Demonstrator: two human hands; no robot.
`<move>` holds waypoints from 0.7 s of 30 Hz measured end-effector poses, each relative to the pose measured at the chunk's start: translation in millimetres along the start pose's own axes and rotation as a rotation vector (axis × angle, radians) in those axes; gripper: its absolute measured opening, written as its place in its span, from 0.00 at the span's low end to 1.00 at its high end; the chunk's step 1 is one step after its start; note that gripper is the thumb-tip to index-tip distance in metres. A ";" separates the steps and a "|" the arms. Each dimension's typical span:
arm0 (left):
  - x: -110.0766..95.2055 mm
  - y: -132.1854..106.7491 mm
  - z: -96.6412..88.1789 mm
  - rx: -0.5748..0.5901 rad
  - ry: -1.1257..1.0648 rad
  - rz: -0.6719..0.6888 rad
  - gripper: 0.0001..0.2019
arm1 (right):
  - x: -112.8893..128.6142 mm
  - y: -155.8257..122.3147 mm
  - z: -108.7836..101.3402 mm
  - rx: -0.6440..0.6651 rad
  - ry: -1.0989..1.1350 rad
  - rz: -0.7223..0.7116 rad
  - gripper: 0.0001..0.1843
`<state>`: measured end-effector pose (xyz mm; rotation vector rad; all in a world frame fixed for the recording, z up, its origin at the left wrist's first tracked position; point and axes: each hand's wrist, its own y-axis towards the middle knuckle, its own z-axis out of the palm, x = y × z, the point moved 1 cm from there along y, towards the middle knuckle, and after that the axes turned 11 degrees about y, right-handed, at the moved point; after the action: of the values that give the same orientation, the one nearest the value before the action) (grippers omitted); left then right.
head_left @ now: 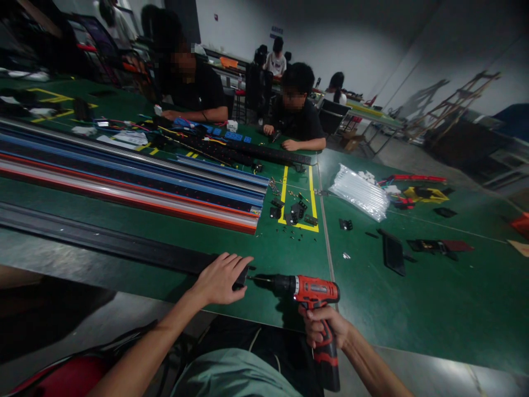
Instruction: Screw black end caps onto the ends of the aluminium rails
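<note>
My right hand point(326, 325) grips the handle of a red and black cordless drill point(316, 289), which points left. The drill's thin bit reaches to the end of a long black bar point(124, 242); whether the tip touches it I cannot tell. Over that same end my left hand point(223, 278) is pressed, fingers on top and thumb at the near side. The bar runs off to the left along the table's near edge. Just beyond it lies a bundle of long strips point(165, 193) in blue, black, white and orange.
Small black brackets point(298, 209) and loose screws lie within a yellow taped outline on the green table point(413, 314). To the right are a clear plastic pack point(359, 190), a black phone-like slab point(392, 252) and tools. Two people in black point(300, 118) sit across the table.
</note>
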<state>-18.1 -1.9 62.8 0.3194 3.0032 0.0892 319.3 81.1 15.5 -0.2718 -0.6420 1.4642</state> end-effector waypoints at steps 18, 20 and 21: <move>2.6 -2.3 10.9 -0.049 0.019 -0.017 0.31 | -26.4 1.2 2.6 0.006 0.043 -0.161 0.14; 2.7 -2.5 11.5 -0.054 0.024 -0.018 0.31 | -29.1 -0.5 0.6 -0.020 0.047 -0.166 0.13; 2.6 -2.7 11.7 -0.056 0.028 -0.019 0.31 | -30.4 -1.7 -0.4 -0.033 0.053 -0.164 0.13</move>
<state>-19.7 -3.4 50.8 0.2864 3.0242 0.1779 321.6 51.5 8.9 -0.2760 -0.6310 1.2861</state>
